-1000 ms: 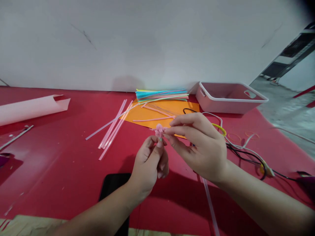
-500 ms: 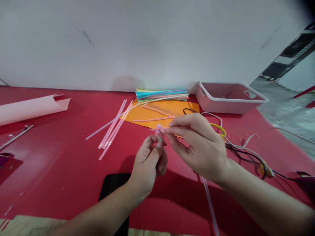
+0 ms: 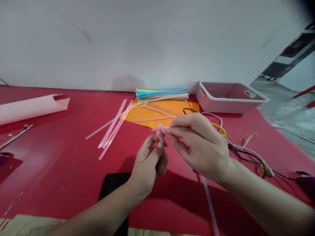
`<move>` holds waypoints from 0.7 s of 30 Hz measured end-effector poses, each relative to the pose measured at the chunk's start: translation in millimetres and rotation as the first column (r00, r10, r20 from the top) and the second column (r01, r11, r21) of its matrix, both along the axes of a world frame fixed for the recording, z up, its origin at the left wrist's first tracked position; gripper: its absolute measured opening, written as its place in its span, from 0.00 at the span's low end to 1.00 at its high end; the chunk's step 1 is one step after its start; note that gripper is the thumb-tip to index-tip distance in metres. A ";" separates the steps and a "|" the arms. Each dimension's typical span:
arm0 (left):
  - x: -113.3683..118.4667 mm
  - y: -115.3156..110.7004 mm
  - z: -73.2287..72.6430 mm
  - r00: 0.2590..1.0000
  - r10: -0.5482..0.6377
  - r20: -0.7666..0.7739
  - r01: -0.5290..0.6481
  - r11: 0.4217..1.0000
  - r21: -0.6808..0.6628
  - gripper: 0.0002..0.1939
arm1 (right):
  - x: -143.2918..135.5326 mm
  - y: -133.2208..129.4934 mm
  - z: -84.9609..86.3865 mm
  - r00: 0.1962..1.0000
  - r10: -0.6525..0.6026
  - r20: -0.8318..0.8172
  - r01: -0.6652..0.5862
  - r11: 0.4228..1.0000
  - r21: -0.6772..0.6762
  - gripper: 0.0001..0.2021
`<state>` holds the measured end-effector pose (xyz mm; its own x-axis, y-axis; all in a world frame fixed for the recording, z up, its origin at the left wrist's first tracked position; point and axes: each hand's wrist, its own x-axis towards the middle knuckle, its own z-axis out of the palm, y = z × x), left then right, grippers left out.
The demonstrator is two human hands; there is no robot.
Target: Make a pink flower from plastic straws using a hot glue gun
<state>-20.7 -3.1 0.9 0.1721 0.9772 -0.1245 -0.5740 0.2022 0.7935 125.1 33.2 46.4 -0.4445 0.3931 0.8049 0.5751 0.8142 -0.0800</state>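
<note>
A red-covered surface [image 3: 61, 170] runs up to a plain white wall [image 3: 147, 42], with a strip of grey floor [image 3: 283, 108] and red furniture legs visible off its right end. Above the middle of the surface, the left hand [image 3: 150, 164] is closed, thumb and forefinger pinching the lower end of a small pink folded-straw flower [image 3: 160, 131]. The right hand [image 3: 199, 144] meets it from the right, its thumb and forefinger pinched on the flower's side while the other fingers curl loosely underneath. The flower is held in the air just in front of a flat orange paper sheet [image 3: 157, 113].

On that sheet lie a few loose pink straw strips, and at its far edge sits a bundle of blue, green and pink drinking straws [image 3: 162, 95]. Several long pale pink straws [image 3: 113, 127] are scattered to the left of the sheet. A rolled sheet of pale pink paper [image 3: 31, 106] rests near the left end. A white plastic basket [image 3: 228, 96] stands by the wall on the right, and black and white cables [image 3: 248, 154] trail in front of it, beside a yellow ring. A black phone [image 3: 113, 193] lies flat under the left forearm.
</note>
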 end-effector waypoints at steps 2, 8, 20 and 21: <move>0.0 -0.1 -0.3 1.000 -0.002 -0.004 0.001 1.000 -0.005 0.14 | 0.8 0.2 -0.2 1.000 0.003 -0.003 -0.003 1.000 0.003 0.06; 0.0 0.2 0.5 1.000 -0.009 -0.005 0.009 1.000 -0.007 0.13 | 1.0 -1.9 0.2 1.000 0.005 0.002 -0.005 1.000 -0.007 0.05; -1.3 1.1 -3.2 0.999 0.044 -0.019 -0.043 0.996 0.076 0.10 | 0.5 -6.9 5.9 0.998 0.006 -0.060 -0.006 1.000 -0.004 0.08; -0.8 1.2 -3.5 0.997 0.070 -0.017 -0.067 0.992 0.103 0.10 | 0.2 -8.5 6.9 0.995 0.001 -0.095 -0.004 0.999 -0.033 0.08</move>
<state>-21.5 -1.9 -2.6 0.1028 0.9944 -0.0260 -0.5671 0.0800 0.8198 125.3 24.7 53.4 -0.3676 0.4192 0.8302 0.5617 0.8115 -0.1610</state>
